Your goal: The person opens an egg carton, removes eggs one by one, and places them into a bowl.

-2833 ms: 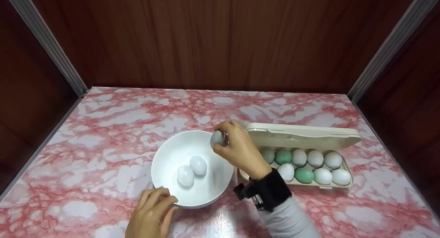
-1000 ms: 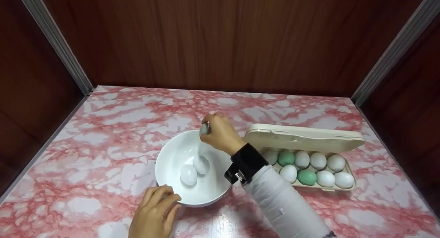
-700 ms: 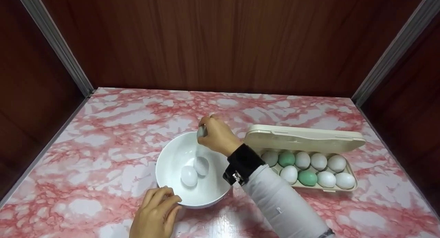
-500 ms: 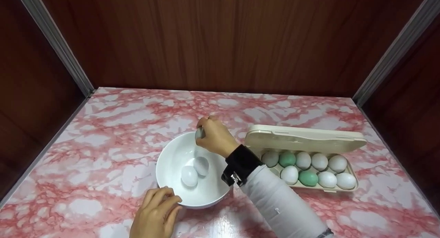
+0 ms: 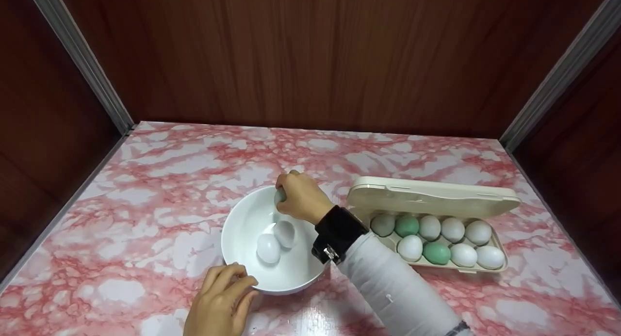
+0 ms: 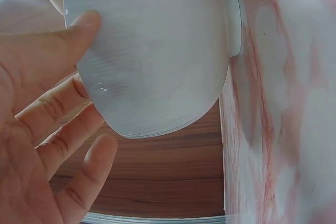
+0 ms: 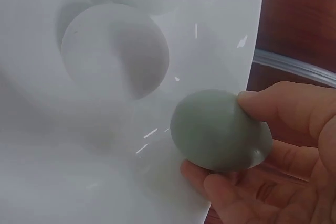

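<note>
My right hand (image 5: 303, 196) holds a pale grey-green egg (image 7: 218, 129) between thumb and fingers, low over the far inner side of the white bowl (image 5: 237, 224). In the right wrist view the egg is close to the bowl's wall; I cannot tell whether they touch. Two white eggs lie against each other in the bowl, the nearer one (image 5: 268, 248) left of the other (image 5: 284, 233). At the bowl's near left rim my left hand (image 5: 218, 299) pinches the edge, its thumb (image 6: 86, 24) on the outer wall.
To the right stands a cream egg carton (image 5: 465, 269), its lid (image 5: 432, 200) raised at the back. White, greyish and green eggs (image 5: 437, 252) fill most of its hollows. Dark wood panels enclose the pink marbled table (image 5: 160, 166) at the back and sides.
My right hand has carried the egg leftward from the bowl's right rim to its far side, then slightly lower. The left hand has stayed at the rim; the eggs in the bowl lie as before.
</note>
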Available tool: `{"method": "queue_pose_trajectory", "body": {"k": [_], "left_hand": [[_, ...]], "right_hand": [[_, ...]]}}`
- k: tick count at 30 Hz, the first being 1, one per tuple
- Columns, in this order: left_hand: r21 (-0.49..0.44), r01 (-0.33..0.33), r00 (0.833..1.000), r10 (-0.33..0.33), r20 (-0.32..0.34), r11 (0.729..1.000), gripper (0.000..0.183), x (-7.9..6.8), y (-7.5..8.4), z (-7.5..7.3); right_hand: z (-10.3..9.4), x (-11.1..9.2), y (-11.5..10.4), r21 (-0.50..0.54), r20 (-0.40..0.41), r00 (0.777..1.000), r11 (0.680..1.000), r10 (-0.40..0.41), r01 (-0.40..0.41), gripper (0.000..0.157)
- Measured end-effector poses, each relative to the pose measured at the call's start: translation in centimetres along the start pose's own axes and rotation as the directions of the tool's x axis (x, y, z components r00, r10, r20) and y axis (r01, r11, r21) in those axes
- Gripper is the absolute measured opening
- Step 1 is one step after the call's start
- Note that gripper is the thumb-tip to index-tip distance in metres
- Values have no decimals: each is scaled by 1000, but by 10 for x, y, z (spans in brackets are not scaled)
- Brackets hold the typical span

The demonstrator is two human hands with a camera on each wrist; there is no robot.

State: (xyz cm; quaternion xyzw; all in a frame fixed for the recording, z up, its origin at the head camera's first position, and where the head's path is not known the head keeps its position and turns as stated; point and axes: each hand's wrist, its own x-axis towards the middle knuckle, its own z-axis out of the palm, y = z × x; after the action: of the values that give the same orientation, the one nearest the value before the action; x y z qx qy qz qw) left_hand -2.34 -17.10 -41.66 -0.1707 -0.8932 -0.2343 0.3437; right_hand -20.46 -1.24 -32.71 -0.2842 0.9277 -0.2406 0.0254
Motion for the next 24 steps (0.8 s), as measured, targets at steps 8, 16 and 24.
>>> {"method": "queue_pose_trajectory", "body": {"k": [8,16,24], "left_hand": [[-9,-1,1000,1,-17,1000,27,0,0,0],[-9,-5,1000,5,-9,1000,26,-1,-1,0],[-16,10,1000,-10,-7,1000,26,0,0,0]], "right_hand": [[2,1,0,13,38,999,1000,-3,3,30],[4,1,-2,-30,117,992,998,51,-48,32],[7,0,-3,-76,182,980,995,79,-67,33]]}}
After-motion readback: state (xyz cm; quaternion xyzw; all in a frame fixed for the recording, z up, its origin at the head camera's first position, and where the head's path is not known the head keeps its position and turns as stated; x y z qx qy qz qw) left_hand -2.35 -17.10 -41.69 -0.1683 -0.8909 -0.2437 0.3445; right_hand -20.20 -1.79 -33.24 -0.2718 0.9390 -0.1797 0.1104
